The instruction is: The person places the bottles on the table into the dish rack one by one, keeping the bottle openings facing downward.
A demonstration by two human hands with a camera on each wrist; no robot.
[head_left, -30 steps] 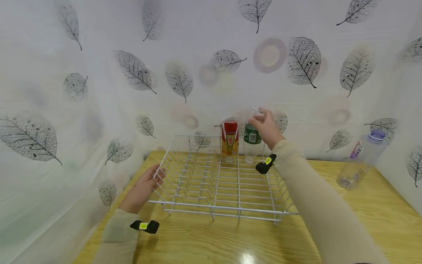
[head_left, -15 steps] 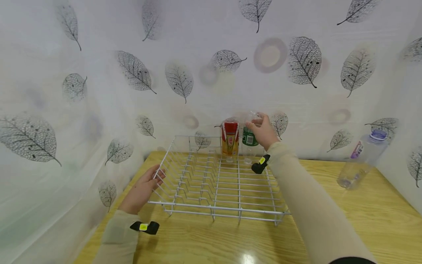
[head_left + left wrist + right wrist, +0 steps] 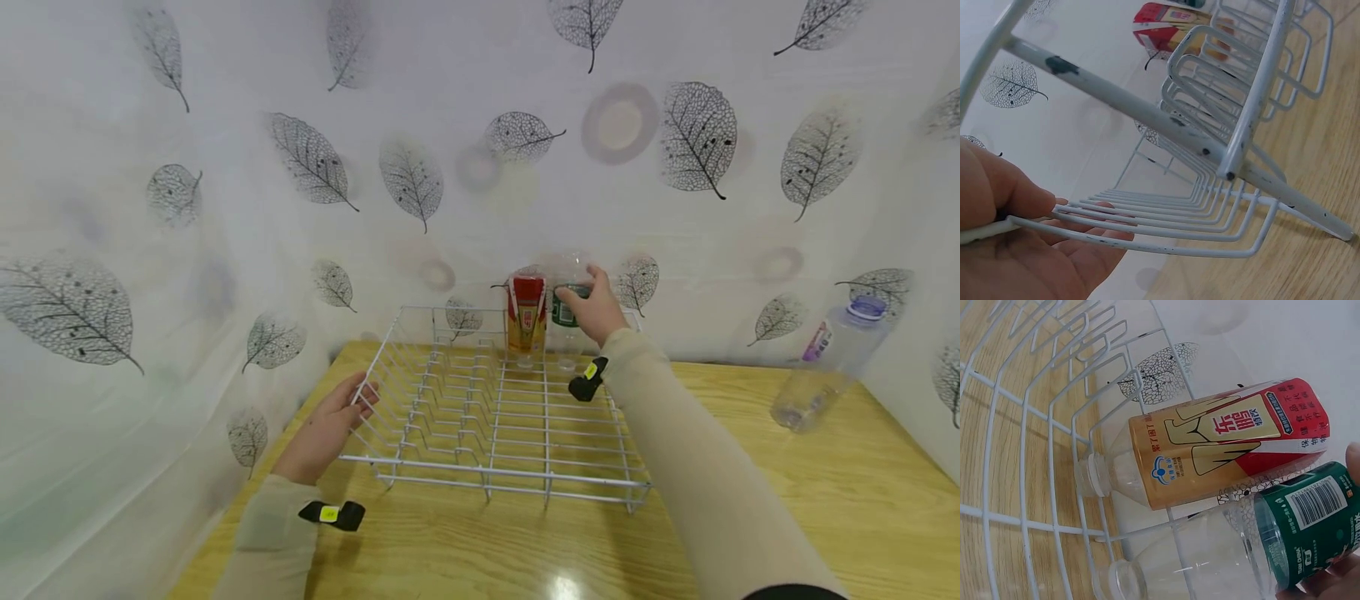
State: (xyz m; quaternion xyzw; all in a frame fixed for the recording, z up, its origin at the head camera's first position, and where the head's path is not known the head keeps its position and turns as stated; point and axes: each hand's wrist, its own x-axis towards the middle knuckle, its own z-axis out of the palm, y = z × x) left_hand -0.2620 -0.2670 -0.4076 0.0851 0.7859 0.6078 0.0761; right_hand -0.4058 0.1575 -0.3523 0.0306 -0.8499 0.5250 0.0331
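A white wire dish rack (image 3: pixel 517 417) stands on the wooden table. My left hand (image 3: pixel 326 429) holds its left rim; in the left wrist view the thumb lies over the top wire (image 3: pixel 1116 247) with the fingers beneath. Upside down at the rack's back stands a clear plastic bottle with a green label (image 3: pixel 567 308), neck (image 3: pixel 1127 581) down among the wires. My right hand (image 3: pixel 600 308) is around its upper part, thumb on one side and fingers on the other. Just left of it, a bottle with a red and gold label (image 3: pixel 527 317) also stands neck down.
A large clear bottle with a purple rim (image 3: pixel 828 362) stands tilted in view on the table (image 3: pixel 742 483) to the right of the rack. Behind hangs a white sheet (image 3: pixel 465 67) printed with leaves, close to the rack's back.
The green-label bottle has come down slightly and stands straighter in the rack. My right hand moved down with it, and its thumb and fingers are wider apart. The left hand stayed put.
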